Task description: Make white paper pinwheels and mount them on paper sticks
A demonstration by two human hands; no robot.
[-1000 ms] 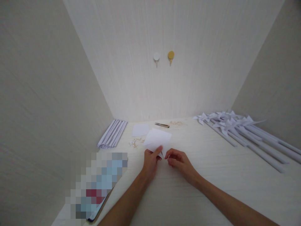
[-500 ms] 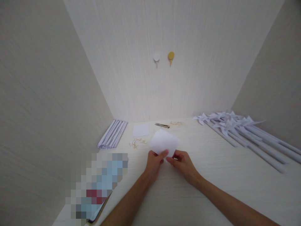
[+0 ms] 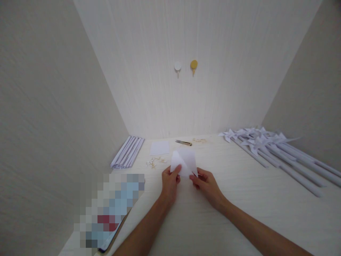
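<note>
The held white paper (image 3: 184,161) looks squarish, with a diagonal crease.

Some fingers of your left hand (image 3: 169,183) and right hand (image 3: 207,185) are hidden behind the paper square (image 3: 183,160). Bottom edge crops your forearms (image 3: 145,227). Lower-left object (image 3: 117,209): pixelated. Tan scraps (image 3: 152,164): too small to identify.

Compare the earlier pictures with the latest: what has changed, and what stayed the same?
The held sheet has turned, so its sides now run nearly upright in the view. The right hand, with its fingertips beside the sheet's lower corner at first, now grips its lower right corner. The left hand keeps its hold, now at the lower left. The cutting tool, loose sheet, paper tubes and pinwheels stayed put.
</note>
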